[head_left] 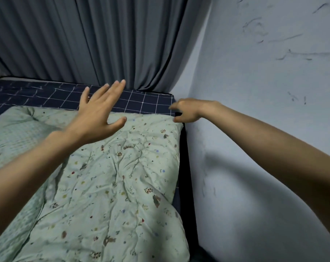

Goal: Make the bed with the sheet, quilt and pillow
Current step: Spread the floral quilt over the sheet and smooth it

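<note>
Both arms reach forward: left hand (96, 112) splayed above the quilt (111, 176), right hand (186, 111) pinching its corner.

Quilt (111, 176) lies on sheet (47, 95) (wall (254, 129) right, curtain (103, 40) behind).

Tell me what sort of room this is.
Most likely a bedroom: a bed in the corner with a dark checked sheet, a green floral quilt spread over it, and grey curtains hanging behind.
</note>
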